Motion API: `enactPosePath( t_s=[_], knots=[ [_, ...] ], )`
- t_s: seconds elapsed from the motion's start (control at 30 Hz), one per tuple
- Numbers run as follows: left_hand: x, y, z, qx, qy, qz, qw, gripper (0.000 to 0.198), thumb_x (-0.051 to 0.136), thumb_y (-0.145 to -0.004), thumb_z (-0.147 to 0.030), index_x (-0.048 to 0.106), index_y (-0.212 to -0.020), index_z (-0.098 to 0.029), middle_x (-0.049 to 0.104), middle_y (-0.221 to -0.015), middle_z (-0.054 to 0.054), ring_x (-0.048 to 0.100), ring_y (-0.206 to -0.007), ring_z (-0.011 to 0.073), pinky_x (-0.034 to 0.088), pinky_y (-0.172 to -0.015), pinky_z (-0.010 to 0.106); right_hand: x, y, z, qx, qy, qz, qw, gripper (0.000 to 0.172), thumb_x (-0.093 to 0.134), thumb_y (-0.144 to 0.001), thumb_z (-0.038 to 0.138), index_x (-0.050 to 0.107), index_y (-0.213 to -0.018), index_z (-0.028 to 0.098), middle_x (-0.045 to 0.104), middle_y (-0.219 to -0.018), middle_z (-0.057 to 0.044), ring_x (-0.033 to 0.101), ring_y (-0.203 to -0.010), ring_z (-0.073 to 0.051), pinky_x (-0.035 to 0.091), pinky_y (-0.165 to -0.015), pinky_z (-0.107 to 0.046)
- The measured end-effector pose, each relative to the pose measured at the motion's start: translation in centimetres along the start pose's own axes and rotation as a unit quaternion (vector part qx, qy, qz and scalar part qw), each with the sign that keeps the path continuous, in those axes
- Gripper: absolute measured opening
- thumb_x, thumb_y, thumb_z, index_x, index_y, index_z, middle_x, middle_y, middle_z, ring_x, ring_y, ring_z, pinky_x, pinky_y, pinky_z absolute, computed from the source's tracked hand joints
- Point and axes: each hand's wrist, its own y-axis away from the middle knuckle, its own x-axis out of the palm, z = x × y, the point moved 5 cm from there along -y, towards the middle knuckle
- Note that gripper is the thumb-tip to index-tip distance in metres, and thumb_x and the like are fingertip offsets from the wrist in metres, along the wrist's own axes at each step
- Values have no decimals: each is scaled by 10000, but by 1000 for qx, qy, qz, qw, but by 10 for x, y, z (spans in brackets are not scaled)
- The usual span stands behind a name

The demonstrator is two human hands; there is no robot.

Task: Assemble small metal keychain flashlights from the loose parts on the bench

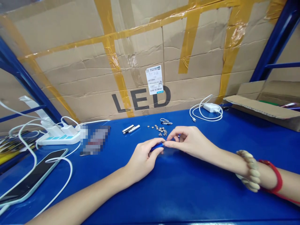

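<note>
My left hand (142, 157) is closed around a small blue cylinder (157, 146) over the blue table (178, 187). My right hand (187, 141) pinches the cylinder's right end with thumb and fingers; a bit of blue shows inside its grip. Just behind the hands lie several small silver button cells (160, 129), a silver key clip (166, 121) and two silver tubes (131, 128). A bead bracelet and a red band sit on my right wrist.
A white power strip (58, 137) with plugs and cables is at the left, a phone (32, 178) on a cable in front of it. A white charger with coiled cable (207, 111) lies at the back right, beside an open cardboard box (264, 107). A taped cardboard wall marked LED stands behind.
</note>
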Motion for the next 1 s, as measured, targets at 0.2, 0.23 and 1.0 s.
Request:
enactPosePath(
  t_s=[0.2, 0.23, 1.0],
  knots=[
    [-1, -1, 3, -28, 54, 10, 998, 179, 410, -896, -218, 570, -948, -156, 630, -754, -2, 578, -740, 126, 416, -726, 204, -10, 11, 19, -270, 135, -88, 949, 177, 581, -829, 332, 699, -892, 216, 591, -839, -35, 535, -589, -78, 414, -539, -187],
    [0, -1, 3, -26, 57, 14, 998, 177, 402, -899, -217, 566, -916, -155, 619, -745, -5, 568, -730, 122, 409, -726, 202, -10, 13, 19, -289, 157, -88, 940, 175, 557, -848, 318, 704, -881, 230, 593, -850, -33, 534, -575, -70, 403, -526, -182],
    [9, 9, 6, 6, -7, 89, 996, 159, 367, -900, -213, 504, -978, -198, 589, -763, -12, 537, -649, 121, 397, -605, 212, -5, 18, 31, -324, 236, 20, 916, 242, 459, -897, 242, 661, -770, 205, 604, -807, -10, 529, -522, -54, 320, -456, -170]
  ],
)
